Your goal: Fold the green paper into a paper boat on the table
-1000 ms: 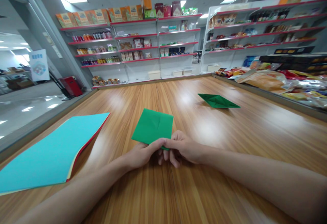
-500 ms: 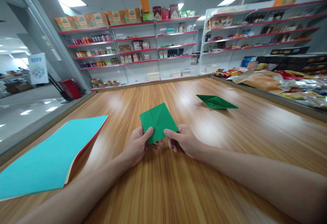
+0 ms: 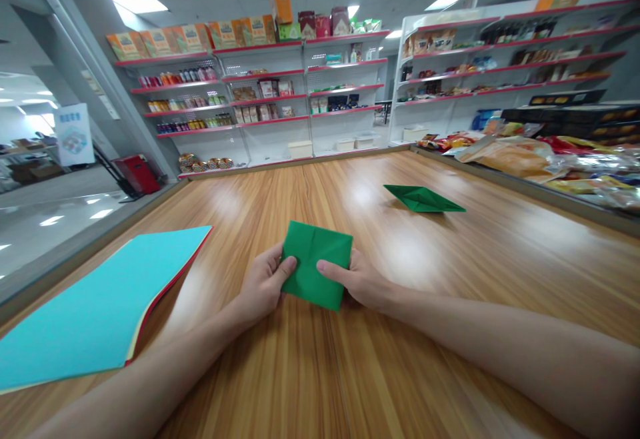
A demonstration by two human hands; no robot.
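A folded green square of paper [image 3: 316, 252] is held up above the wooden table [image 3: 280, 385], with creases across its face. My left hand [image 3: 265, 282] grips its left edge, thumb on the front and fingers behind it. At the right edge my right hand [image 3: 363, 282] pinches the same paper, its thumb lying on the front. The fingers of both hands are mostly hidden behind the paper. Beyond my right hand, a folded green paper boat [image 3: 425, 199] lies on the table.
Several sheets of coloured paper, light blue on top [image 3: 110, 305], lie at the left of the table. Bagged snacks [image 3: 525, 159] and black boxes [image 3: 575, 115] are piled beyond the right edge. Stocked shelves [image 3: 265, 99] stand past the far edge.
The green square has turned in my hands from a diamond-like slant to nearly level edges, and sits slightly lower. My fingers have shifted along its sides. The boat and stacked sheets stayed put.
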